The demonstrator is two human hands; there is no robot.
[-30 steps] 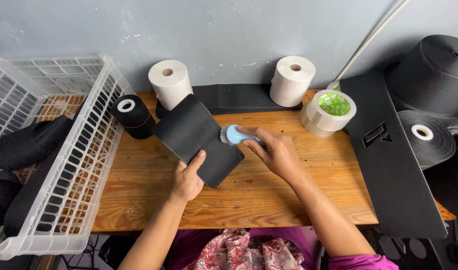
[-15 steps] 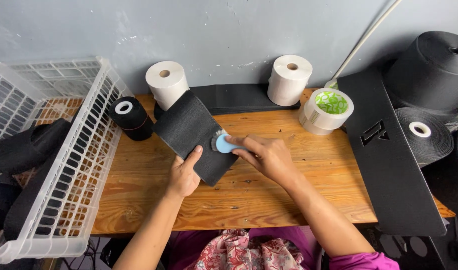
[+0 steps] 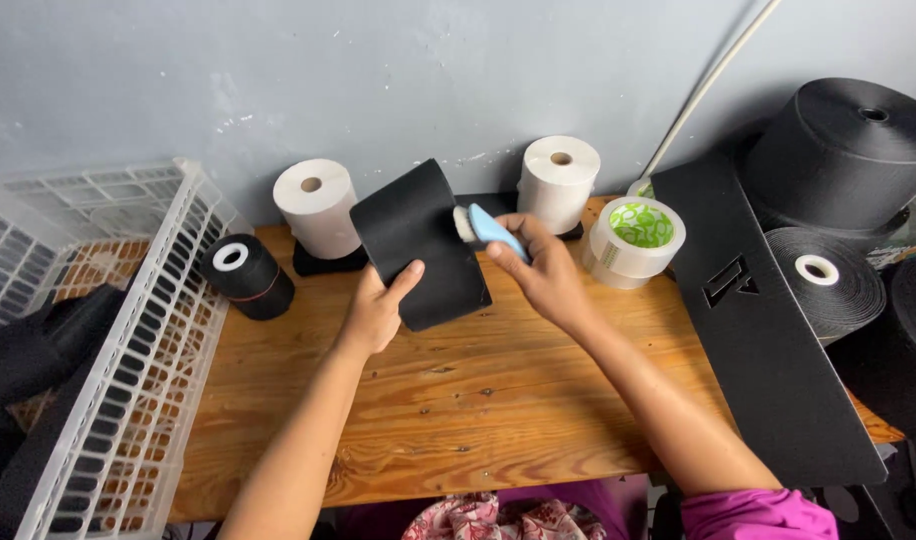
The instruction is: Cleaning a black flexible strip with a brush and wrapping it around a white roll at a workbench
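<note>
A black rectangular fabric piece [image 3: 418, 240] is held tilted above the wooden table [image 3: 478, 400], its lower left corner gripped by my left hand [image 3: 378, 308]. Its upper edge leans toward the wall. My right hand [image 3: 543, 268] grips a small brush with a light blue handle [image 3: 488, 228]; its white bristle end touches the right edge of the fabric piece.
A white plastic basket [image 3: 128, 380] holding black fabric stands at left. Two white rolls [image 3: 316, 205] [image 3: 558, 180], a small black roll [image 3: 246, 275] and a roll of tape [image 3: 636, 240] line the back. A long black panel [image 3: 768, 330] and large black rolls [image 3: 843, 150] fill the right.
The fabric piece has been lifted off the table and tilted up by my left hand. My right hand moved the brush up along its right edge.
</note>
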